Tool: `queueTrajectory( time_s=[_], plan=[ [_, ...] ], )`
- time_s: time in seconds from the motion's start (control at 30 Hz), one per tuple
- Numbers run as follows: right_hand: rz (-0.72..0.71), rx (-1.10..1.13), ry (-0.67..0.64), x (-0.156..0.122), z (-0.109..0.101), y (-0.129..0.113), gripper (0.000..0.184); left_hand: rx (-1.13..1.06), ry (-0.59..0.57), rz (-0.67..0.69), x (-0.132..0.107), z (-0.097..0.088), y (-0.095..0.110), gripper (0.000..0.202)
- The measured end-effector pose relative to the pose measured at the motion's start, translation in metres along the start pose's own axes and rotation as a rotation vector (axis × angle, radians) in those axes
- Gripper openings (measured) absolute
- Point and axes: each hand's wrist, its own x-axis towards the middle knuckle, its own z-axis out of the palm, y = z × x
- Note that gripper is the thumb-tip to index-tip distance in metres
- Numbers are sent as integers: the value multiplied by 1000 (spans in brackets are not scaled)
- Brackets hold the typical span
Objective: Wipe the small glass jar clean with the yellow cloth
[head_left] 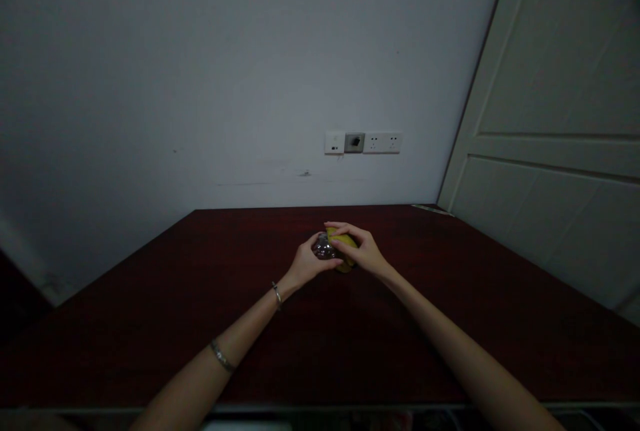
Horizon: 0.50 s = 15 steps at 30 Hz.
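Both my arms reach out over a dark red table (200, 298). My left hand (306, 263) is closed round a small shiny silver object (324, 248), perhaps foil or a crumpled wrapper. My right hand (364, 251) curls over a yellow rounded thing (344, 244) right next to it. The two things touch between my hands, just above the table's middle. What they are I cannot make out in the dim light. Two bracelets sit on my left forearm and wrist.
A white wall stands behind the table with a row of sockets and a switch (363, 142). A pale panelled door (550, 138) runs along the right side, close to the table's right edge. The room is dim.
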Motion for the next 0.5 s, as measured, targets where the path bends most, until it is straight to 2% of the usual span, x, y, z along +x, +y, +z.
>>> queueTrajectory(
  time_s=[0.27,0.5],
  plan=[
    [44,-14,117,3,2,10,15,-52,-9,-11,0,1,-5,64],
    [-21,27,24,-2,1,4,13,-112,22,-45,2,1,-7,60]
  ],
)
